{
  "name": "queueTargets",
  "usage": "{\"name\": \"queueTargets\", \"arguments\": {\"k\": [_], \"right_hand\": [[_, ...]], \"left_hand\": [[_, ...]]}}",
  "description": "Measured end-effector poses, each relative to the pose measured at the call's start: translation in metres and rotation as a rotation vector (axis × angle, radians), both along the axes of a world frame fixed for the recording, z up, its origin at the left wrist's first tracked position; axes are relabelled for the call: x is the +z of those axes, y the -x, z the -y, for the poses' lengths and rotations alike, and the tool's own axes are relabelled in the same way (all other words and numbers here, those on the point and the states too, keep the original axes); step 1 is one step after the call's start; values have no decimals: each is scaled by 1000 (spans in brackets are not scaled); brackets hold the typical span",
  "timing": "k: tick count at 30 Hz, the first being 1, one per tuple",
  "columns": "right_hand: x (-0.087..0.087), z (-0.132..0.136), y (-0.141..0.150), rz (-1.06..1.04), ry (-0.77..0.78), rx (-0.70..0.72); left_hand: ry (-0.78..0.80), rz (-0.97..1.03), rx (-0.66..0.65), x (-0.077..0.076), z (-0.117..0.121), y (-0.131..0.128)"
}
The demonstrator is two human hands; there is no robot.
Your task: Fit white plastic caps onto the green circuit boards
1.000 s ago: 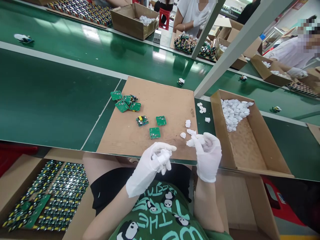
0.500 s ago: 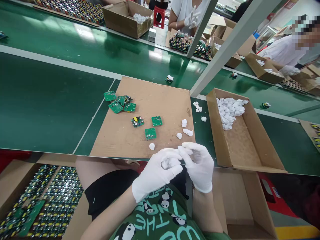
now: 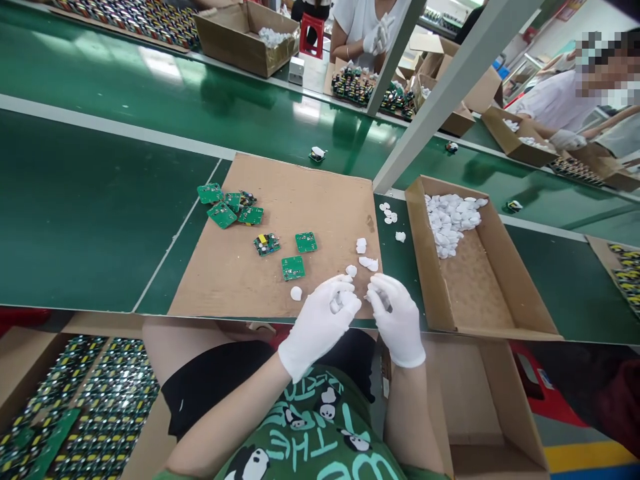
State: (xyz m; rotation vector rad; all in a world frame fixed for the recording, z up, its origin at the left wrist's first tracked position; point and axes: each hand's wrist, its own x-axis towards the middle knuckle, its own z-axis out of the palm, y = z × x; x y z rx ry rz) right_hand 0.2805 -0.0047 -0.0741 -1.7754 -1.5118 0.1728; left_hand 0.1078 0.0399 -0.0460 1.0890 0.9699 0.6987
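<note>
White-gloved left hand [image 3: 320, 327]: its fingers are curling around a white bundle [image 3: 337, 302], above the near edge of the sheet [image 3: 280, 187].
Right hand [image 3: 400, 327]: its thumb and fingers are bending toward each other, just beside the left hand; I cannot tell whether they are pinching anything.
Green boards: 2 boards [image 3: 293, 268] are lying apart near the middle of the sheet, and a parts-up board [image 3: 267, 244] is resting to their left.
Pile [image 3: 223, 215]: several boards are overlapping at the sheet's far left corner, green faces mostly showing.
Loose white bits: 1 round bit [image 3: 296, 293] is sitting left of the left hand; others [image 3: 361, 245] are lying beyond the fingers, near the sheet's right edge.
Green desk [image 3: 75, 233]: it is bearing the sheet, with small discs [image 3: 388, 215] and 1 white lump [image 3: 400, 237] lying between sheet and box [image 3: 515, 280].
Box: it is standing on the right, holding a white heap [image 3: 453, 220] toward its far left corner.
Belt [image 3: 225, 107]: 3 white-topped boards [image 3: 317, 155] are resting on it, well apart.
Across it: 2 people [image 3: 370, 27] are sitting near open boxes.
</note>
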Motion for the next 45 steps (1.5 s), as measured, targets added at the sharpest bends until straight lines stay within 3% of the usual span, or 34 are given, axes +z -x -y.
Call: {"name": "queueTargets", "arguments": {"k": [3,7,12,17,22,25,30,33,35,37,41,45], "right_hand": [[-6,0,-2,105,1,-15],[1,0,3,205,-42,-51],[13,-8,21,374,-14,137],[12,-18,35,436,-52,167],[6,-29,30,378,-147,5],[5,-37,24,363,-156,7],[27,-28,33,290,-166,32],[50,-13,53,137,-133,271],[61,-7,67,62,-33,501],[66,-5,76,-5,53,626],[63,-4,79,-159,11,663],[58,0,74,-284,31,580]], "left_hand": [[-5,-12,28,1,2,-4],[8,-23,72,11,5,2],[60,48,144,26,15,31],[75,102,219,36,28,63],[96,148,295,39,30,76],[158,275,288,38,27,78],[266,565,211,31,27,77],[279,547,199,25,31,75],[247,491,193,21,34,74],[205,404,196,19,36,73],[167,253,211,21,33,71],[222,359,197,22,24,70]]}}
